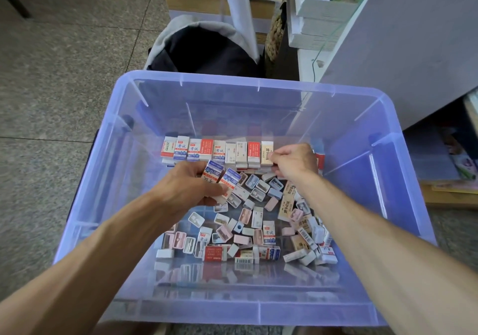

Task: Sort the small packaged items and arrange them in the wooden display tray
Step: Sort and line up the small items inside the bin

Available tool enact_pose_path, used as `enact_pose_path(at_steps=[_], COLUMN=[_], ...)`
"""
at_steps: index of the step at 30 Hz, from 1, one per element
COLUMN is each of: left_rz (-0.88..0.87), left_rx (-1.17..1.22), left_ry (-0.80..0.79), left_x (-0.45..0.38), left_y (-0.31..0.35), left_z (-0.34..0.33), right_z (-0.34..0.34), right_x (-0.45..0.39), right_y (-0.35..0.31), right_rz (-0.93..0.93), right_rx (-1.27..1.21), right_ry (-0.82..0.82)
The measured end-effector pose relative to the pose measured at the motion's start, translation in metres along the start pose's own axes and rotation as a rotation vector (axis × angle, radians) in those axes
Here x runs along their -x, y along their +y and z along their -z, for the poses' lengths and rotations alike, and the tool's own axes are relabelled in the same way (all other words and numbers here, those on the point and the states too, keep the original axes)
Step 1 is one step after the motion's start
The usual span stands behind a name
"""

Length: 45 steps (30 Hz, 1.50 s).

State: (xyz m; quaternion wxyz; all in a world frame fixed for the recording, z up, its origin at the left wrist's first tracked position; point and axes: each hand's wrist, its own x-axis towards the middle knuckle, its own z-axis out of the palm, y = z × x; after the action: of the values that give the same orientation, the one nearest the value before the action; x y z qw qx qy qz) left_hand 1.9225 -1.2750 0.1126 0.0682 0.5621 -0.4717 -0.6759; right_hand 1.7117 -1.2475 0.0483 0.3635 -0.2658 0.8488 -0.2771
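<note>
While both of my arms reach down into the translucent blue-violet plastic storage bin [124, 153], my left hand [191, 187] is curled around two small blue-and-white boxed erasers [222, 179], and my right hand [294, 161] is bent at the right end of the standing row of small packaged erasers [217, 152] along the far wall, fingertips on a cream-coloured pack [267, 153]; whether it pinches or merely presses that pack I cannot tell. Loose packs and pastel sharpeners [258, 221] lie heaped nearer to me. No wooden tray is in view. Risks, as I judge them: a sideways nudge could topple the row like dominoes, and the pair in my left hand could slip.
</note>
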Motion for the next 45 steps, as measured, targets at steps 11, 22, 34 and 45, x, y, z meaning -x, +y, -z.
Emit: enact_pose_path(at_steps=[11, 22, 34, 45], left_rz=[0.065, 0.062, 0.064, 0.023], left_rx=[0.084, 0.148, 0.093, 0.185], left_ry=[0.028, 0.0, 0.011, 0.026], left_x=[-0.002, 0.0, -0.004, 0.006], left_y=[-0.003, -0.001, -0.004, -0.001], left_z=[0.0, -0.004, -0.004, -0.001], right_z=[-0.003, -0.001, -0.005, 0.004], right_x=[0.007, 0.003, 0.0, 0.062], right_y=[0.006, 0.005, 0.003, -0.032], right_rz=[0.305, 0.041, 0.028, 0.085], right_rx=[0.332, -0.163, -0.119, -0.136], right_ry=[0.083, 0.013, 0.044, -0.523])
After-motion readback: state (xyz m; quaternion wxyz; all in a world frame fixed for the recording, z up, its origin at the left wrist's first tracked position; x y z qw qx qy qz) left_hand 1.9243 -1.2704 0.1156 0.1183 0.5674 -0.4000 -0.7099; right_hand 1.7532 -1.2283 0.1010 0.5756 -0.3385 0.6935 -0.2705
